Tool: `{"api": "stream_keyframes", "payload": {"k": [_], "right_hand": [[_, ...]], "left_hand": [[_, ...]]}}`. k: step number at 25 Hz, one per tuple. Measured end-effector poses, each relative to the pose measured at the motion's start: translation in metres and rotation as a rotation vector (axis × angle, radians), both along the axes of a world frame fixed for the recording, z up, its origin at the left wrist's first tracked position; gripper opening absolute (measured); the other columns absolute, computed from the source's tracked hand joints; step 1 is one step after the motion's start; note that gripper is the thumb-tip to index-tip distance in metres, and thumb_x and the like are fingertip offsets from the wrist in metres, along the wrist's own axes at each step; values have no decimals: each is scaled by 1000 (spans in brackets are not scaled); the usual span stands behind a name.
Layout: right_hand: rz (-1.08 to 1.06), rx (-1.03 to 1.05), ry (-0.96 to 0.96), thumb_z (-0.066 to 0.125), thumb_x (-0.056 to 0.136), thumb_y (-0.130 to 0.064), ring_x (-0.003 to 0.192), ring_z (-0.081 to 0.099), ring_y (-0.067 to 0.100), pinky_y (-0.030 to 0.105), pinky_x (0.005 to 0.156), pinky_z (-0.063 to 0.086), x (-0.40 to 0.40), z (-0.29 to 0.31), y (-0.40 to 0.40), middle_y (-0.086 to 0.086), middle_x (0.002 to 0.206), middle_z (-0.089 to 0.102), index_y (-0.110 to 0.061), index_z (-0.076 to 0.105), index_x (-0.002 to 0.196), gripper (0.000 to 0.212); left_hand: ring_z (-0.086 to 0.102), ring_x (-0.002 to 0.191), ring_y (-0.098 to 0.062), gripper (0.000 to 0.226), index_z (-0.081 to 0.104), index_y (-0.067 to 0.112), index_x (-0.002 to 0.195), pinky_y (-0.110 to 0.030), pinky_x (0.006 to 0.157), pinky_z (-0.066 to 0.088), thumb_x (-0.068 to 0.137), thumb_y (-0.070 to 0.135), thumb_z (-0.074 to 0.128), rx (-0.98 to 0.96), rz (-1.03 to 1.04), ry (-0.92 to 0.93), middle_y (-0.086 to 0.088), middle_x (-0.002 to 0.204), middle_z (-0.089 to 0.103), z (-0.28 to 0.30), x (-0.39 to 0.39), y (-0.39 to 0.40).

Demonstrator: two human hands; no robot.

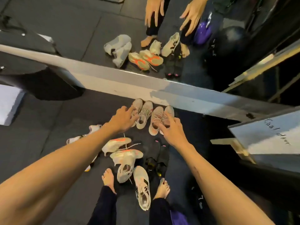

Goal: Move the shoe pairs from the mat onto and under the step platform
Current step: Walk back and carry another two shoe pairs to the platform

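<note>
Shoes stand in two pairs at the far edge of the mat [48,127], toes against the grey baseboard [194,98] beneath a mirror. Left hand [124,119] grips the grey pair [142,114] at the collar of its left shoe, fingers hooked in. Right hand [172,129] pinches the pink-beige pair [159,119] at the heel openings, fingers curled in. Each pair's long axis runs away from the person, heels toward the hands, so each pair is served by the arm on its own side.

Nearer the person lie the orange-marked pair [123,150], a black pair [158,159], a loose beige shoe [142,187] between the bare feet, and white sandals [84,135] under the left forearm. A raised grey surface [267,135] at right may be the step platform; this cannot be confirmed. Judgement: lift both pairs straight up clear of the baseboard, then swing right, where the floor is open.
</note>
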State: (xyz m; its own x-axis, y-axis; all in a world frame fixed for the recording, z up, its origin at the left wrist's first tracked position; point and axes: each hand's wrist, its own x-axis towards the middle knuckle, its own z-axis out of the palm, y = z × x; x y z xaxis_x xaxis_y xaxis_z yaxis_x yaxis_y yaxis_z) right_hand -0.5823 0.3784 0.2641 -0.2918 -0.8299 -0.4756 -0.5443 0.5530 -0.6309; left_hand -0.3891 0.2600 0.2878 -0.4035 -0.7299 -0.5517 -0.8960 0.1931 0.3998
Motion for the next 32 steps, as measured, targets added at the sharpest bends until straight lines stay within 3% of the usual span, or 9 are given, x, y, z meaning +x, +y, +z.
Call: {"api": "stream_keyframes", "payload": {"k": [4,7,9,13,16,20,23,26,32], "right_hand": [[-86,36,90,53,92,-48,134,28,29,49,102,43,-16,-145,-6,5,146,26,-50,15,144,65],[27,114,163,52,93,-48,135,27,29,47,102,41,-24,-261,-20,7,140,31,-46,21,143,59],[134,165,229,52,94,-44,136,27,34,51,103,38,-29,-303,-33,12,141,31,-44,20,145,60],[235,258,345,50,93,-49,144,9,43,58,107,28,-32,-399,-54,20,155,8,-51,4,146,70],[251,351,308,51,91,-53,144,2,45,60,110,24,-38,-437,-59,20,157,1,-54,-3,146,76],[363,478,143,53,91,-51,143,6,44,55,115,18,-50,-471,-64,22,157,6,-46,1,150,79],[377,539,123,49,91,-56,141,12,44,47,115,13,-53,-488,-71,22,157,9,-45,5,151,75],[309,573,54,47,90,-61,144,6,45,50,116,10,-52,-501,-73,19,160,2,-49,6,150,74],[339,598,76,45,97,-45,146,-4,44,55,119,3,-63,-514,-78,16,162,1,-36,25,151,58]], "left_hand": [[20,139,-33,52,34,26,145,-57,107,29,98,49,31,-7,-52,-107,-12,149,28,-155,-11,-15],[25,132,-29,42,34,30,141,-60,100,36,100,42,28,-35,-158,-182,-11,141,32,-277,-7,-37],[22,135,-30,42,33,33,141,-63,101,34,100,41,28,-26,-131,-195,-14,141,30,-322,-9,-49],[5,146,-33,55,25,43,145,-67,106,23,94,61,21,55,-68,-200,-14,156,14,-427,-15,-59],[2,147,-35,61,16,47,147,-66,109,20,90,69,17,153,-127,-244,-9,160,1,-469,-20,-61],[-16,145,-37,74,4,46,149,-60,116,4,85,75,27,305,-159,-383,-13,159,-20,-500,-29,-66],[-3,145,-43,84,6,42,150,-53,116,11,81,77,39,328,-163,-436,-20,158,-3,-509,-35,-71],[13,140,-43,82,8,42,149,-52,112,23,83,70,46,314,-120,-421,-20,154,9,-516,-34,-74],[10,141,-41,67,12,42,148,-60,111,23,90,64,39,247,-149,-436,-18,153,10,-530,-29,-78]]}}
